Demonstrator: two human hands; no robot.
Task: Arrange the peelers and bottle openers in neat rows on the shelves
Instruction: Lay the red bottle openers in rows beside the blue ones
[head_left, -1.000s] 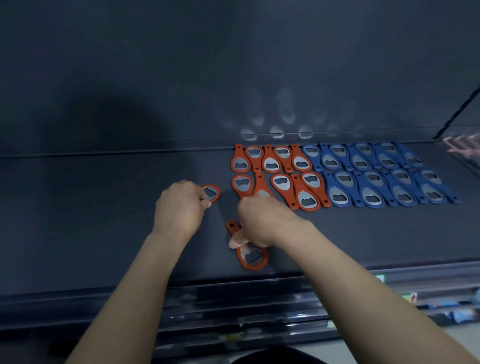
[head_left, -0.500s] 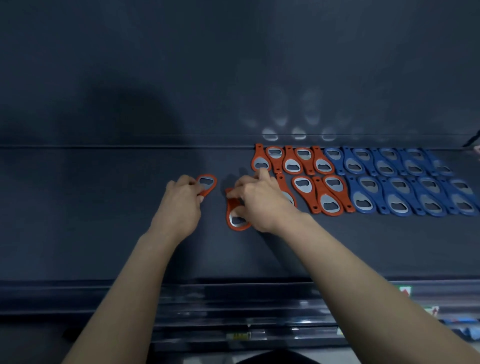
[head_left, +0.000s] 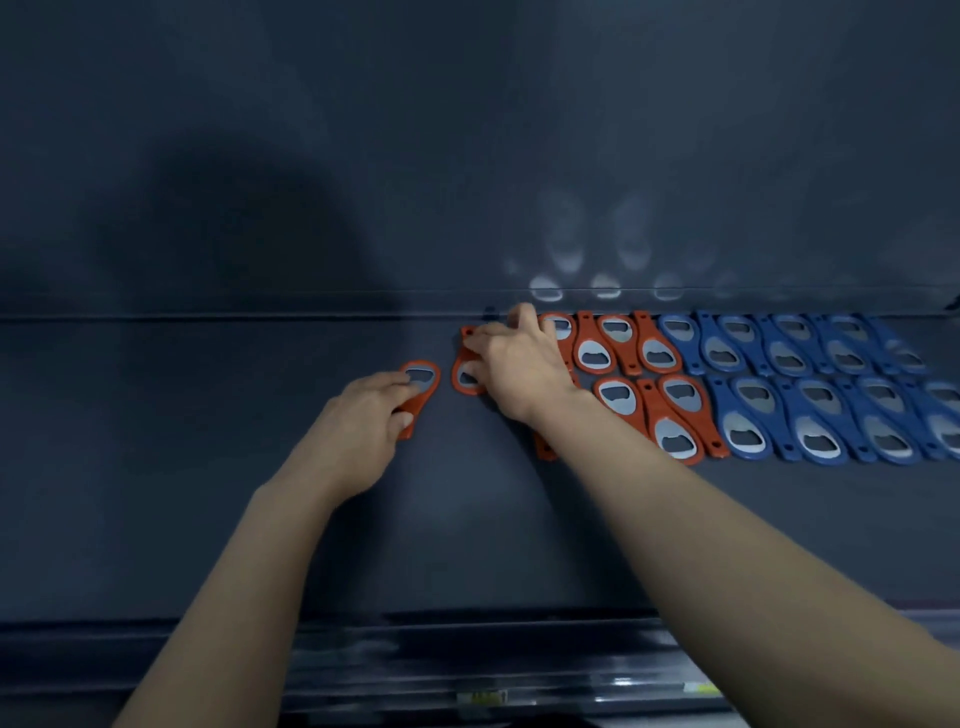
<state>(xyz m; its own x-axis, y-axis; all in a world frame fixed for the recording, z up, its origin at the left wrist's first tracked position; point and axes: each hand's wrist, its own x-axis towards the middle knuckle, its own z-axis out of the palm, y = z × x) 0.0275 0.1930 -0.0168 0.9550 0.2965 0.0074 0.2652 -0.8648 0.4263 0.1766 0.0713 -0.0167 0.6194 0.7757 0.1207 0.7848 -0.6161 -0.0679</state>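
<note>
Two rows of bottle openers lie on the dark shelf (head_left: 208, 519): orange ones (head_left: 649, 358) on the left, blue ones (head_left: 789, 410) on the right. My left hand (head_left: 358, 431) holds a single orange opener (head_left: 422, 384), its metal head pointing away, left of the rows. My right hand (head_left: 519, 364) grips another orange opener (head_left: 464, 371) at the left end of the back row, close to the shelf's rear wall. It covers part of the orange rows.
The shelf's back wall (head_left: 467, 156) rises just behind the rows and shows faint reflections. A wide dark stretch of shelf lies left of the openers. The shelf's front rail (head_left: 467, 670) with price labels runs along the bottom.
My right hand carried an orange opener from the front of the shelf to the left end of the back row. My left hand kept hold of its opener.
</note>
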